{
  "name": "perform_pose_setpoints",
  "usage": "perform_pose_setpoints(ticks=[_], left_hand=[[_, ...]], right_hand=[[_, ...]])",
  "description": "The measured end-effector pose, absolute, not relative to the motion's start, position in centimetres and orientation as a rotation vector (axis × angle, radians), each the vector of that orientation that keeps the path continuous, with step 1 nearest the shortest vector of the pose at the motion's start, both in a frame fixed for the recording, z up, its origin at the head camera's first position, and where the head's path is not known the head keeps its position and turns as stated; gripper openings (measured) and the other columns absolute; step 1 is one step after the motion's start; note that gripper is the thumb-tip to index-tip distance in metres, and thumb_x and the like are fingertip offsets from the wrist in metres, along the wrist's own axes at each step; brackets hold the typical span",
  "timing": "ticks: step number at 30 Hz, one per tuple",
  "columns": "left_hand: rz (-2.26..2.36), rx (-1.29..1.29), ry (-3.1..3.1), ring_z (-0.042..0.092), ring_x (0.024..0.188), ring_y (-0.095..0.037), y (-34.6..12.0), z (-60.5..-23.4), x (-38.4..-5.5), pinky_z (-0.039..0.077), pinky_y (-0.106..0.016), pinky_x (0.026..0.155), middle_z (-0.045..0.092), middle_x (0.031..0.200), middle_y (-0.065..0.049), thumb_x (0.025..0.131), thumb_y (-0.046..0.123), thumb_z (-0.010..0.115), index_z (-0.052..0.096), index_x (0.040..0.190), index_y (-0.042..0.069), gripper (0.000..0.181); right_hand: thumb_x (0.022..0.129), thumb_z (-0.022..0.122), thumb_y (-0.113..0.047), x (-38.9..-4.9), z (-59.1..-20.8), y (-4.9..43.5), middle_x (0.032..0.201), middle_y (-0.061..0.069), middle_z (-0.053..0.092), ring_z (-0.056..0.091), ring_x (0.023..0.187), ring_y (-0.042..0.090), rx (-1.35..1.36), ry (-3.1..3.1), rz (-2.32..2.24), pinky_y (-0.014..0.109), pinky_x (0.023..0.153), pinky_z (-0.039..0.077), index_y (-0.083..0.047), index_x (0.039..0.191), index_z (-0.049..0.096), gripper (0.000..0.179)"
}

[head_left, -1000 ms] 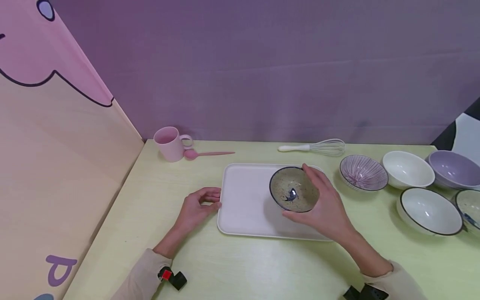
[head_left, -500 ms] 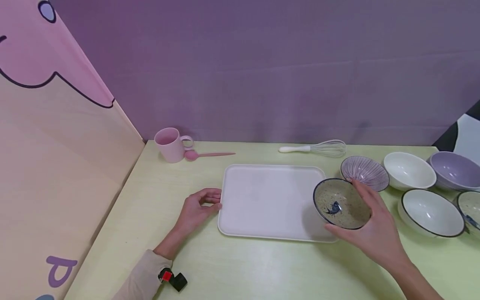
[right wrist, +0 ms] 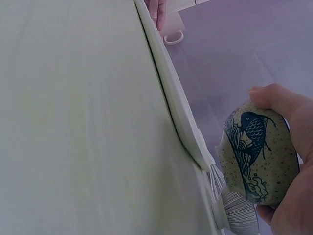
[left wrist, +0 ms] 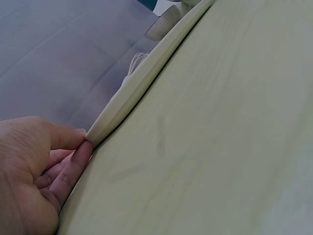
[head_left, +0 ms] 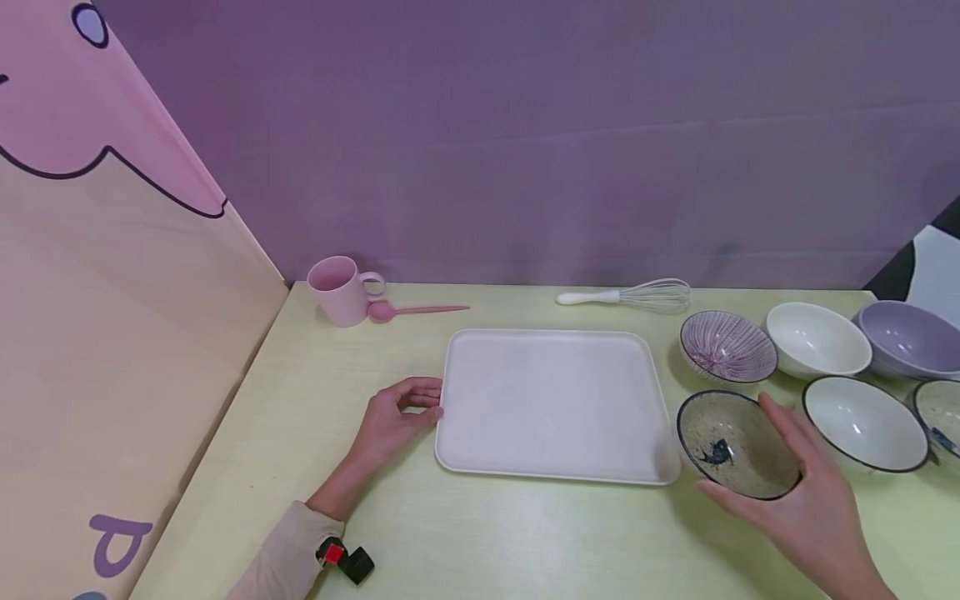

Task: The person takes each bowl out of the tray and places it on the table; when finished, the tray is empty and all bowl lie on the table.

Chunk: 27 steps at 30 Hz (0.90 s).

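A speckled beige bowl [head_left: 738, 446] with a dark rim and a blue fish inside is held up by my right hand [head_left: 813, 508], thumb and fingers across its rim. In the right wrist view the bowl's outside [right wrist: 259, 152] shows a blue fish drawing, and it hangs above the table. My left hand [head_left: 393, 425] pinches the left edge of a white rectangular tray [head_left: 555, 404] lying on the table. In the left wrist view the thumb and fingertips [left wrist: 80, 152] meet at the tray's edge [left wrist: 122, 105]. The tray bears nothing.
Right of the tray stand a purple-striped bowl [head_left: 727, 346], a white bowl [head_left: 817, 340], a purple bowl [head_left: 909, 337], a dark-rimmed white bowl [head_left: 862, 423] and a partly cut-off patterned bowl [head_left: 943, 417]. Behind lie a whisk [head_left: 626, 296], a pink spoon [head_left: 416, 309] and a pink mug [head_left: 341, 290].
My right hand has carried the speckled bowl from above the tray rightward and nearer to me, past the tray's right edge. My left hand has stayed at the tray's left edge.
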<state>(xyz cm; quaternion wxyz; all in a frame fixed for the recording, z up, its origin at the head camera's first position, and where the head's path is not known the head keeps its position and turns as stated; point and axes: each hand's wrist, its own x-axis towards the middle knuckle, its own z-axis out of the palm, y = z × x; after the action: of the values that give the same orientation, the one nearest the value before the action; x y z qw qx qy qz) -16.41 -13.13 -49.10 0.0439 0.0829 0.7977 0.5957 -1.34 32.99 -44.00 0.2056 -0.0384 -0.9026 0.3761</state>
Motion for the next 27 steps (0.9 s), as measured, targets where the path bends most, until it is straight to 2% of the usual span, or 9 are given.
perform_pose_setpoints(ticks=[3,4,6,14,21,27], left_hand=[[1.825,0.246,2.438,0.077,0.108,-0.028,-13.1,-49.1,-16.4,0.058,-0.02,0.091,0.082,0.115,-0.014,0.095,-0.003,0.083,0.078,0.129,0.001,0.035],[1.826,0.244,2.437,0.077,0.108,-0.028,-13.1,-49.1,-16.3,0.058,-0.02,0.091,0.082,0.115,-0.014,0.095,-0.003,0.083,0.079,0.129,0.001,0.034],[1.824,0.242,2.436,0.076,0.108,-0.028,-13.1,-49.1,-16.3,0.058,-0.02,0.092,0.082,0.115,-0.014,0.095,-0.003,0.083,0.079,0.129,0.001,0.034],[1.822,0.256,2.435,0.076,0.108,-0.028,-13.0,-49.0,-16.4,0.058,-0.02,0.091,0.082,0.115,-0.014,0.096,-0.003,0.083,0.078,0.13,0.001,0.034],[1.824,0.257,2.432,0.076,0.108,-0.028,-13.0,-49.1,-16.3,0.058,-0.019,0.09,0.082,0.115,-0.015,0.095,-0.003,0.083,0.078,0.13,0.0,0.035],[1.822,0.264,2.436,0.076,0.108,-0.029,-13.1,-48.9,-16.3,0.058,-0.02,0.092,0.082,0.115,-0.015,0.095,-0.003,0.083,0.078,0.129,0.0,0.035]], right_hand=[[0.068,0.104,-0.014,-0.7,-44.3,33.2,0.171,0.032,0.039,0.026,0.166,0.024,-0.201,-2.574,1.07,0.029,0.132,0.012,-0.012,0.172,0.041,0.123],[0.07,0.104,-0.015,-0.5,-44.4,33.3,0.172,0.034,0.037,0.024,0.167,0.032,-0.222,-2.585,1.078,0.034,0.133,0.011,-0.012,0.173,0.039,0.122],[0.071,0.103,-0.016,-0.3,-44.7,33.3,0.171,0.035,0.037,0.024,0.166,0.041,-0.256,-2.595,1.084,0.039,0.134,0.011,-0.012,0.174,0.037,0.122],[0.073,0.103,-0.019,-0.1,-45.8,33.6,0.173,0.031,0.037,0.027,0.165,0.045,-0.329,-2.579,1.07,0.031,0.133,0.011,-0.012,0.174,0.037,0.121],[0.072,0.104,-0.02,0.1,-46.2,33.6,0.175,0.029,0.034,0.027,0.164,0.046,-0.418,-2.552,1.08,0.04,0.136,0.012,-0.014,0.174,0.038,0.121],[0.067,0.105,-0.015,0.0,-46.1,33.3,0.169,0.035,0.037,0.033,0.157,0.055,-0.396,-2.531,1.076,0.049,0.135,0.014,-0.011,0.172,0.041,0.123]])
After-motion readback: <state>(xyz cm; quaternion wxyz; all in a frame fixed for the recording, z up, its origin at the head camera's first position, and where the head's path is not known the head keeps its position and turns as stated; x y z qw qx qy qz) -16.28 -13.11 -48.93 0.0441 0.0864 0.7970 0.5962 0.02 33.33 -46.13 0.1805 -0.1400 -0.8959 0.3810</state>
